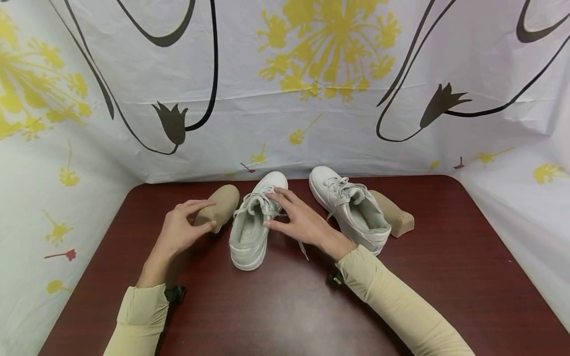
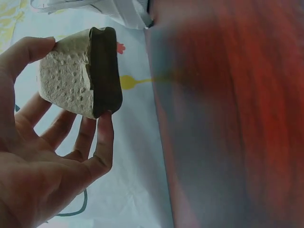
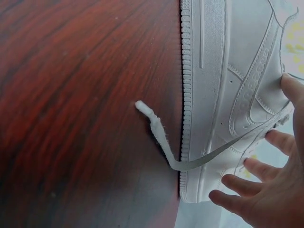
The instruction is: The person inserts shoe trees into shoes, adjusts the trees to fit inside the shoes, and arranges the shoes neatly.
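Note:
My left hand (image 1: 179, 228) holds a beige paper-pulp shoe insert (image 1: 224, 202) between thumb and fingers. In the left wrist view the insert (image 2: 66, 78) shows a dimpled face and a dark underside raised above the tabletop; some fingertips are hidden behind it. Just to its right, a white lace-up sneaker (image 1: 248, 247) stands on the table, toe away from me. Over that sneaker's right side, my right hand (image 1: 303, 217) spreads its fingers near the laces. In the right wrist view, one lace (image 3: 161, 137) trails down the sneaker's side (image 3: 211, 95) onto the table.
A second white sneaker (image 1: 327, 190) stands farther right, laces loose. Against its right side lies another beige insert (image 1: 401, 223). The dark red table (image 1: 276, 316) ends at a patterned white cloth (image 1: 276, 128) hanging behind and at both sides.

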A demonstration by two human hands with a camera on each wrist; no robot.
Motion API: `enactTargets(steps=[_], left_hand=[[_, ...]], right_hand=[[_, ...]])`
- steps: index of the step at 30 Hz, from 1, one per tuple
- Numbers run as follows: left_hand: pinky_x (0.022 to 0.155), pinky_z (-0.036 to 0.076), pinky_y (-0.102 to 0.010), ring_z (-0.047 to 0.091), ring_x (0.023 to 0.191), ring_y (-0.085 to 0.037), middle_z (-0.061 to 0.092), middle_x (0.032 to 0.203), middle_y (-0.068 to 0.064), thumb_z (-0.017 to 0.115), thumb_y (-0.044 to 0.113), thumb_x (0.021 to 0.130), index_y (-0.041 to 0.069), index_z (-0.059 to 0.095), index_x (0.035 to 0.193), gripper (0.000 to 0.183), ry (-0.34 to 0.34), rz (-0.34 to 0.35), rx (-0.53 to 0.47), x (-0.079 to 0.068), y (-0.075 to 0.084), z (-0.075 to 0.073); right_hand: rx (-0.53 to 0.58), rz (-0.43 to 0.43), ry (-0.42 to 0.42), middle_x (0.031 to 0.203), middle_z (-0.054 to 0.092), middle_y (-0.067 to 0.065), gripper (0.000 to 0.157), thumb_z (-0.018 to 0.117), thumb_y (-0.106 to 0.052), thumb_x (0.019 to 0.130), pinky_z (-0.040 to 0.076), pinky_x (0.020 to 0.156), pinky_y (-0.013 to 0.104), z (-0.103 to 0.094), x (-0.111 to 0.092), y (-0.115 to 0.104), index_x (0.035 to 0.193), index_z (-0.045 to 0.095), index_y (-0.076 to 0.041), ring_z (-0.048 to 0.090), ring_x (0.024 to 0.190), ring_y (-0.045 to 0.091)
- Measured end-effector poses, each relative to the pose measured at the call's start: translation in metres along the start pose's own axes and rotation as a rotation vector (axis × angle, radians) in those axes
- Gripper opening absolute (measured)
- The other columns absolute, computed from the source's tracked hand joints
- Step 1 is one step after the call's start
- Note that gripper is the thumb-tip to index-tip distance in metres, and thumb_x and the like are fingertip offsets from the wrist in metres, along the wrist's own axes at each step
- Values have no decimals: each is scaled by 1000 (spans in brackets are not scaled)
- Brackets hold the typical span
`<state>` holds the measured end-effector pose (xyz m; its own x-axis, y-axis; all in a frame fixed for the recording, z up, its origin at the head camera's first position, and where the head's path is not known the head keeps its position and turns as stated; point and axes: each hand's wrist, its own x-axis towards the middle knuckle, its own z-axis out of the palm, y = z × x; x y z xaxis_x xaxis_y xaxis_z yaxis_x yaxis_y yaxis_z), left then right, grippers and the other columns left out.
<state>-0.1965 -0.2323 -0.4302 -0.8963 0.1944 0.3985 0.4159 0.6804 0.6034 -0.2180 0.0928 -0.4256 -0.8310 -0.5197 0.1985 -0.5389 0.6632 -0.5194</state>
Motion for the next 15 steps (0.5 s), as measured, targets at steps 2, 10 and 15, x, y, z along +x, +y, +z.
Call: enactTargets(steps=[2,10,15], left_hand=[[76,45,-35,57,103,-25,68,121,-2,85,18,77,17,73,120,44,9,-6,9,0,2,-1],[73,48,-24,57,98,-22,68,115,-2,85,16,76,16,75,117,43,84,-38,-24,2,12,-4],[73,47,-19,56,98,-21,67,114,-3,86,15,75,15,75,117,43,122,-49,-56,3,21,-6]], right_hand=[[1,-1,1,157,34,5,75,61,-63,90,44,104,44,0,0,0,153,40,-28,49,131,28],[1,8,-2,157,33,4,75,61,-64,89,44,105,43,0,0,-1,153,39,-29,49,132,27],[5,7,1,156,34,4,76,62,-64,89,43,106,42,0,0,0,153,40,-28,48,132,26]])
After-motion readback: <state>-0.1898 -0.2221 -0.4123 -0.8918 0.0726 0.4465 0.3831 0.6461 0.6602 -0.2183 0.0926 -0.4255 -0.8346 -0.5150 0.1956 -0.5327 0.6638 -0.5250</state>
